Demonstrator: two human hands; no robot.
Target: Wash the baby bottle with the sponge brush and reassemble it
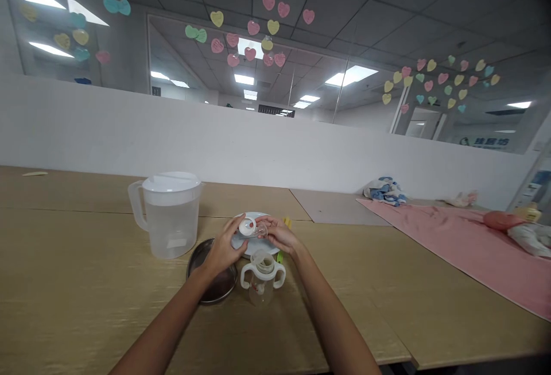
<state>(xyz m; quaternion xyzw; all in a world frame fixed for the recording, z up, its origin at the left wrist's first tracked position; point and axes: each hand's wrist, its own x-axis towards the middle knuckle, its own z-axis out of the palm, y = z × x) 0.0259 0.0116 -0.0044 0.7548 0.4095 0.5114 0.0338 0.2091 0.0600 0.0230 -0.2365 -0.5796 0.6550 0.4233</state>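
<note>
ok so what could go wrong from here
The small clear piece in the right hand could slip and drop, perhaps onto the plate. The two-handled bottle stands close to the hands, so a bump might tip it. The left forearm passes over the metal bowl and could nudge it.

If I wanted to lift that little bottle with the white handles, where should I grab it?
Probably by both white handles, one hand coming in from each side. They curve outward to left and right near the top of the bottle, which stands upright on the table, so both look easy to reach. I'd avoid touching its uncovered mouth.
</note>
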